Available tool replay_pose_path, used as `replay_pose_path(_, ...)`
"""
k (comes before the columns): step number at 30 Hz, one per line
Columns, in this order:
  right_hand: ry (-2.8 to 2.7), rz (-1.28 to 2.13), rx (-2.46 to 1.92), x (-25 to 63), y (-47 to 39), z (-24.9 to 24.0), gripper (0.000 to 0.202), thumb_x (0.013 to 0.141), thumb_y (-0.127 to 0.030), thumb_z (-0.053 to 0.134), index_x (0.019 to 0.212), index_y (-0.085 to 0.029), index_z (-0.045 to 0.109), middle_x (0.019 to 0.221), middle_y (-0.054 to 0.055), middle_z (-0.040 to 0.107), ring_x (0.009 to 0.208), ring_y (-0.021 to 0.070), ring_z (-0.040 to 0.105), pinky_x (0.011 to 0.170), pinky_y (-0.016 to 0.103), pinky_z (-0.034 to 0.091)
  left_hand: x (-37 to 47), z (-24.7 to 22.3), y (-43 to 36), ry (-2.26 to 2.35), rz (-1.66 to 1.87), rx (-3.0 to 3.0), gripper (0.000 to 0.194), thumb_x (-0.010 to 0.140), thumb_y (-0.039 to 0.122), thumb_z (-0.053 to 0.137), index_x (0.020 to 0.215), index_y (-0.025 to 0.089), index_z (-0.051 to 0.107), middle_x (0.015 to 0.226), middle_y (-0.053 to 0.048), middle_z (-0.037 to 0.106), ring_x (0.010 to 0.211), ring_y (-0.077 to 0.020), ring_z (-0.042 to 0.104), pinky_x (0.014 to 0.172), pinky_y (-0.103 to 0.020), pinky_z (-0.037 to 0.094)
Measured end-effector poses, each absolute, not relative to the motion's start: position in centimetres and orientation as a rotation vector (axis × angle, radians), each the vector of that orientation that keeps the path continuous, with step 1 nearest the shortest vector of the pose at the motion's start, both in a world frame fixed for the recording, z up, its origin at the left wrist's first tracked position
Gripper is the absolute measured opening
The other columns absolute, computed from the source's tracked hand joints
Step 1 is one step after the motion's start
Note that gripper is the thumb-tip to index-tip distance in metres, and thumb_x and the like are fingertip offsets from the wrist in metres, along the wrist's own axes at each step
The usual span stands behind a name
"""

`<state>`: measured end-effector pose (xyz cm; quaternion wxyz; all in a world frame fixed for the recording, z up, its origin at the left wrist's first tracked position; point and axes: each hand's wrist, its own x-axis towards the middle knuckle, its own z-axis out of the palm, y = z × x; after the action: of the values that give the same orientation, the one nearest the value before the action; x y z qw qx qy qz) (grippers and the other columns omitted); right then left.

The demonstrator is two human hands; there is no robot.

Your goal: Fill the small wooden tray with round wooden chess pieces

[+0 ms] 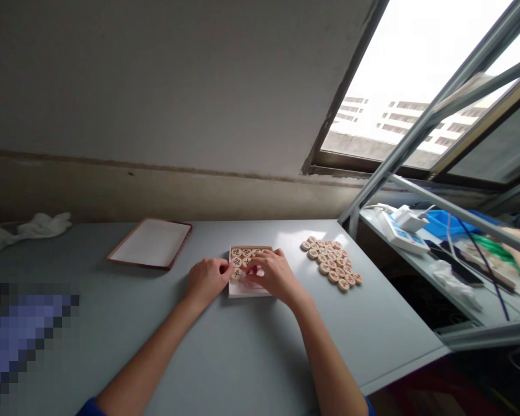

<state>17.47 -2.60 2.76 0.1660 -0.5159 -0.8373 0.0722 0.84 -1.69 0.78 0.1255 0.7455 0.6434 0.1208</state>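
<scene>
A small white box (250, 293) stands on the table in front of me, with round wooden Chinese chess pieces (236, 252) lying in rows in its far part. My left hand (208, 282) is curled at the box's left side, its thumb and fingers on the wall. Over the box, my right hand (274, 275) points its pinched fingers down at a piece in the nearest row; the fingers hide most of that piece. To the right, a cluster of loose pieces with red characters (329, 258) lies flat on the table.
An upturned box lid (151, 242) lies at the back left. White crumpled cloth or plastic (47, 225) sits by the wall. A metal frame (353, 219) rises at the table's right edge, beside a shelf with a power strip (403, 232). A pixelated patch covers the lower left.
</scene>
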Motion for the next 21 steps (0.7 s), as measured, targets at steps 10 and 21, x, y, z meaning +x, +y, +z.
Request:
replay_pose_path(10,-1.485,-0.273,-2.521,27.6,-3.9,3.3,0.025,0.076,-0.032,0.056,0.096,-0.018,0.059,0.101,0.013,0.058,0.096,0.0285,0.049,0.074,0.037,0.032,0.8,0.3,-1.4,1.900,0.358,2.162,0.042,0.083,0.042,0.034,0.069,0.021,0.067,0.072,-0.008,0.069,0.068,-0.0190,0.061,0.051,-0.025,0.027)
replay_pose_path(21,-1.612,-0.282,-2.539,26.7,-3.4,2.6,0.029,0.076,-0.029,0.057,0.101,-0.015,0.057,0.113,0.016,0.052,0.105,0.0318,0.042,0.082,0.042,0.030,0.8,0.5,-1.6,1.899,0.358,2.160,0.042,0.083,0.043,0.033,0.071,0.021,0.067,0.073,-0.007,0.069,0.068,-0.0178,0.061,0.052,-0.024,0.028)
